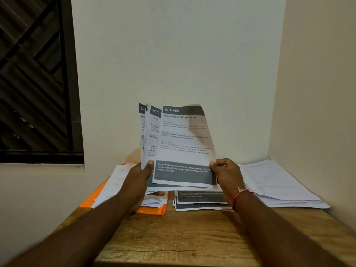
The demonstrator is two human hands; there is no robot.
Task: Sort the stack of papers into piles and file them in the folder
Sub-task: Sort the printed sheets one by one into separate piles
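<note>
I hold a fanned stack of printed papers upright above the wooden table (173, 237). My left hand (141, 176) grips the stack's (152, 135) lower left edge, thumb on the front. My right hand (225, 172) pinches the lower right corner of the front sheet (185, 143), headed "KITCHEN". An orange folder (154, 210) lies on the table at the left with white papers (115, 180) on it. A pile of sheets with dark footers (200, 201) lies flat in the middle, partly hidden by the held papers. A thicker pile of white sheets (273, 184) lies at the right.
The table stands in a corner, with a wall behind and another wall (317, 93) at the right. A dark window with a grille (32, 78) is at the upper left. Bare wood shows at the table's front.
</note>
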